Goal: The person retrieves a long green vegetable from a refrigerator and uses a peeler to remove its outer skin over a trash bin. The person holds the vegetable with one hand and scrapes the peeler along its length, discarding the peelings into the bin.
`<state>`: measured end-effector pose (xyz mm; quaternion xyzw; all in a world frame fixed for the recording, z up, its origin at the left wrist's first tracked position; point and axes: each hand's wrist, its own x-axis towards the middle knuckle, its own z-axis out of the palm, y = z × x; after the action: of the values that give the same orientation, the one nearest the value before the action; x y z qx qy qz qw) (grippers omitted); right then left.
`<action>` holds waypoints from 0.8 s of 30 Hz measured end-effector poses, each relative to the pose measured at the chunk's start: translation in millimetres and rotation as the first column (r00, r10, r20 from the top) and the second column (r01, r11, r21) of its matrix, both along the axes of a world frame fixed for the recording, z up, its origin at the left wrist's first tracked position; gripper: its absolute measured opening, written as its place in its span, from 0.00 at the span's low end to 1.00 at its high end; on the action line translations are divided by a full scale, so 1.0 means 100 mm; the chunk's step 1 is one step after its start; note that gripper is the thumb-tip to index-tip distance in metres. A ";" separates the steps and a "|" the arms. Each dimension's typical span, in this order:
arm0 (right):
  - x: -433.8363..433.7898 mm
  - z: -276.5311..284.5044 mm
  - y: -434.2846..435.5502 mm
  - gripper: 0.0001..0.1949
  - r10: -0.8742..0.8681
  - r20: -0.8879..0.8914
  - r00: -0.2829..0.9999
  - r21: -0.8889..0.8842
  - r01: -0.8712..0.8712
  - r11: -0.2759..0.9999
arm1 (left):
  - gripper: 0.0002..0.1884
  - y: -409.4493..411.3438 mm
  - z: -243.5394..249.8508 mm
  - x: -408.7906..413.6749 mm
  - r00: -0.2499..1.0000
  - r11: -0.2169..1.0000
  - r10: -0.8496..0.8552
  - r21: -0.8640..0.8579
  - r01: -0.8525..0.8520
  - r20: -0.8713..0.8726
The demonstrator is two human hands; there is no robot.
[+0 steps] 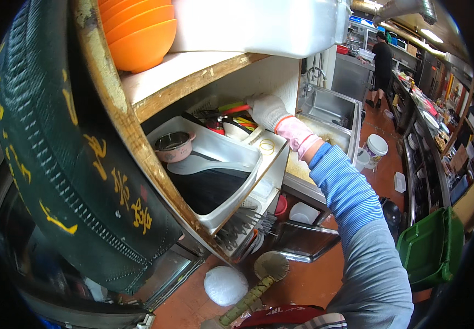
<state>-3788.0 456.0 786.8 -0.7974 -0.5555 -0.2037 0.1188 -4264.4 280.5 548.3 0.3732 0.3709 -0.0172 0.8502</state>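
Observation:
My right hand (266, 110), in a whitish glove with an orange cuff over a pink one, reaches into the lower shelf of a wooden cabinet. Its fingers close around the end of a red-handled utensil (237, 109), whose far part I cannot make out. Beneath it is a jumble of utensils with yellow, red and black parts (243, 123). Beside these, a white plastic tray (237, 154) holds a small pink pot (174, 148), a translucent rice paddle (208, 165) and a flat black item (204, 187). My left hand is out of view.
Orange bowls (142, 41) are stacked on the upper shelf (196, 74) beside a white bin (253, 26). A dark green curtain (97, 164) hangs at left. Beyond the cabinet are steel sinks (329, 109); a white bucket (376, 146) and a green bin (426, 246) stand right. A person (382, 61) stands farther off.

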 end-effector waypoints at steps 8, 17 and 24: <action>0.07 0.24 0.24 0.13 0.092 -0.404 0.910 0.339 0.056 0.939 | 0.14 0.15 0.01 0.07 1.000 0.999 0.020 -0.033 -0.021 -0.021; -0.26 0.25 -0.16 0.17 0.120 -0.233 0.965 -0.357 -0.199 0.912 | 0.15 0.25 0.00 0.21 1.000 0.996 -0.001 -0.085 0.000 -0.018; 0.02 0.57 -0.02 0.26 0.265 -0.676 0.688 -0.072 -0.419 0.905 | 0.16 0.26 0.00 0.23 1.000 0.994 0.004 -0.113 -0.006 -0.010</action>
<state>-3785.6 454.3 844.2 -0.7071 -0.6372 0.1754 0.2514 -4241.4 306.9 548.3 0.3234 0.3745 -0.0379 0.8682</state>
